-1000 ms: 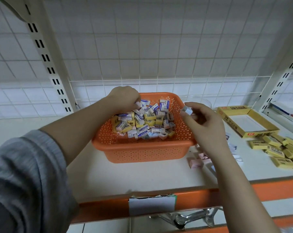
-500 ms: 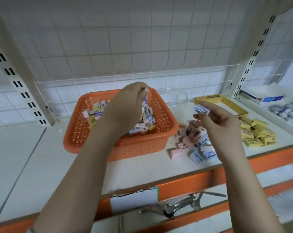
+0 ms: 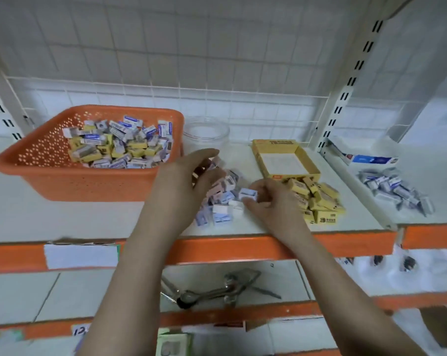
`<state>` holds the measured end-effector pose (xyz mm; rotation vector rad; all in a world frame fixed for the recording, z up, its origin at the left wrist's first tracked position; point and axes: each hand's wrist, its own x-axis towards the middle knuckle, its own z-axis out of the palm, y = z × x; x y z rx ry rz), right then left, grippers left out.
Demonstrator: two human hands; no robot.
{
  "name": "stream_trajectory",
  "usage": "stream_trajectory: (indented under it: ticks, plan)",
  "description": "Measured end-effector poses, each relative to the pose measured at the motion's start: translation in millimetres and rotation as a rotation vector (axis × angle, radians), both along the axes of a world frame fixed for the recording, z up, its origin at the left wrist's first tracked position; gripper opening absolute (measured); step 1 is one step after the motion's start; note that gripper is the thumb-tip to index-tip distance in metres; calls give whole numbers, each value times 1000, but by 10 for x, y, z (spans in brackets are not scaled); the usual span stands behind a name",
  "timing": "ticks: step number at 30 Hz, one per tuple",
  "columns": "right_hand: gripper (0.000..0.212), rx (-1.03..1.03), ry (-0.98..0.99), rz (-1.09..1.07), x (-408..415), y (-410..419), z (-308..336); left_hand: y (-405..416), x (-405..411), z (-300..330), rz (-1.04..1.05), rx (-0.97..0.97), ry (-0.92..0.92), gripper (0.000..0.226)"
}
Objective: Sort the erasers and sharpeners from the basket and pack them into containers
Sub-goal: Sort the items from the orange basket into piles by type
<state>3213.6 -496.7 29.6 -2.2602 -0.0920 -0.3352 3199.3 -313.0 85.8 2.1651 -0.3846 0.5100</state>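
white shelf (image 3: 94, 222): orange basket (image 3: 71, 181) holds small boxes (image 3: 119, 145); right fingers (image 3: 250, 202) pinch one (image 3: 248, 194).

We see an orange perforated basket (image 3: 63, 176) holding yellow and blue-white boxes (image 3: 119, 145). Beside it lie a yellow tray (image 3: 272, 143) with white floor, yellow packs (image 3: 317, 199), and orange shelf edging (image 3: 345, 244).

Blurred & hidden bits, all placed vs the orange basket (image 3: 89, 181)

My left hand (image 3: 181, 181) covers part of the pink/blue pile (image 3: 221, 199) right of basket; box print too blurred to read; items far right of basket smeared, can't ID.
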Motion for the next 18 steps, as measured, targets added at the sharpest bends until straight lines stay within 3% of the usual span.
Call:
stream_trajectory:
  ticks: [5,9,14,18]
  plan:
    - [24,-125,-35,163,137,28,-118,-73,-171,-18,113,-7,-15,29]
    - [24,-105,-150,154,96,-103,-129,-144,-124,-43,110,20,-71,26]
    - [15,-58,-456,-142,-248,-953,-39,-564,67,-3,18,38,-49,25]
    - [36,-24,-537,-546,-504,-1840,-120,-1289,255,51,-219,54,-6,15]
